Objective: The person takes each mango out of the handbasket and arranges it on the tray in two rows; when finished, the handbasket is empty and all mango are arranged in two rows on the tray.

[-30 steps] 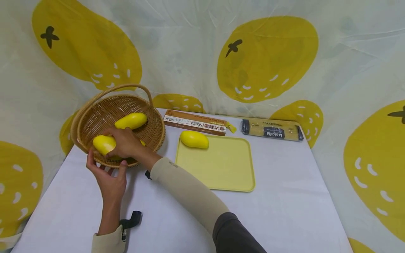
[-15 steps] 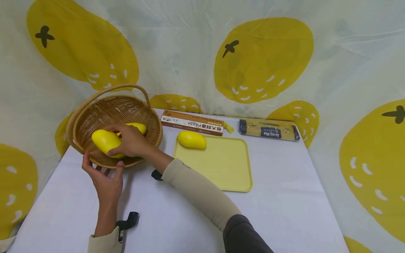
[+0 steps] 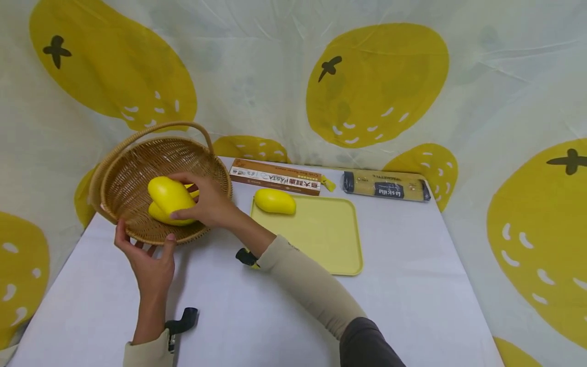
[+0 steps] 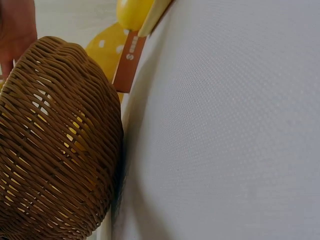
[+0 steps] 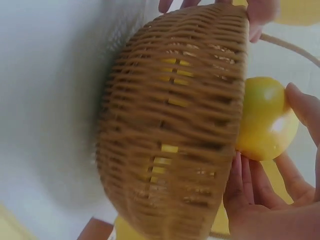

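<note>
Head view: we have the right hand over the near part of the wicker basket, pinching a yellow mango between thumb and fingers. We find a second mango under it, inside the basket; more yellow shows by the fingers, too covered to tell. Left hand grips the near rim, thumb and index finger spread apart along it. From the right wrist we note the held mango standing partly beyond the rim. Right of the basket we log a pale yellow tray, one mango on its far left corner; behind it, a pasta box and a spaghetti pack, all on white cloth.
</note>
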Demonstrator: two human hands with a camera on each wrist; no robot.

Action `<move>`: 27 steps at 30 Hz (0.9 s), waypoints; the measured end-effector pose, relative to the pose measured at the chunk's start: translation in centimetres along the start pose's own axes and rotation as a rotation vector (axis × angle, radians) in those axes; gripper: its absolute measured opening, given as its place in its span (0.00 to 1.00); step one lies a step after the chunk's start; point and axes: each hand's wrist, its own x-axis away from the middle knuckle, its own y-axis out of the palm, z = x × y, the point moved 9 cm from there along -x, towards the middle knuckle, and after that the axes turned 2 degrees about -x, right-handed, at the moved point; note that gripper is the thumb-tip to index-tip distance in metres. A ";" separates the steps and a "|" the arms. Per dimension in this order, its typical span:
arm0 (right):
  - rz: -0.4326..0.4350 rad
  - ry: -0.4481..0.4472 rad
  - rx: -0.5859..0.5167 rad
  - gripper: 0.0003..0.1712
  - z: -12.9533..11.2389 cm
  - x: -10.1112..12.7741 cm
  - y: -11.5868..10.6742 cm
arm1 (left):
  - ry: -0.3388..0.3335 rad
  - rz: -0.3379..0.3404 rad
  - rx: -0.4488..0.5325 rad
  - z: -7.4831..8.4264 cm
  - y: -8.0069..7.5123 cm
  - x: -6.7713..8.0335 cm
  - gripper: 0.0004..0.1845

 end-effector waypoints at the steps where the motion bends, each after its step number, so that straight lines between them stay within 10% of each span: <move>1: 0.008 0.001 -0.006 0.44 0.0 0.3 -0.4 | 0.003 -0.001 0.001 0.0 0.0 0.0 0.49; 27: 0.186 -0.042 -0.095 0.43 2.8 7.1 -8.9 | -0.052 -0.003 -0.035 -3.5 -0.5 -0.8 0.51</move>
